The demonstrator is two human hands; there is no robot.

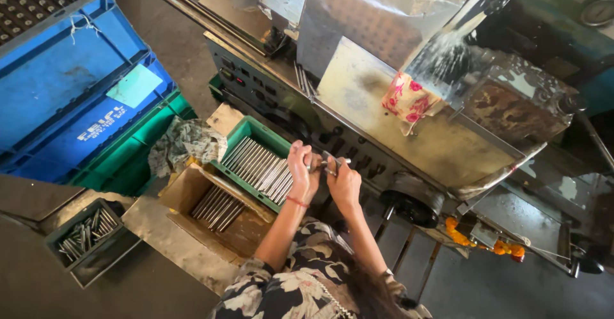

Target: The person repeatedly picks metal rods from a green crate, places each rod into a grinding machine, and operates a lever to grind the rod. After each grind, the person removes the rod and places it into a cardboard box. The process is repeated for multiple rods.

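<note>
Hands meeting over the machine's front edge, both closing on one steel rod (329,163). Left hand (302,167) gripping the rod's left end, fingers curled tight; right hand (344,181) clasping just beside it, thumb side pressing a small metal piece, possibly a gauge, against the rod. Rod lying roughly level, long axis running left to right, right tip poking out past the right hand. Lying just left of the left hand: green tray (256,129) of like rods, their axes slanting toward the machine (384,95). Sitting lower left of the tray: cardboard box (185,191) holding more rods. Left hand nearer to both.
</note>
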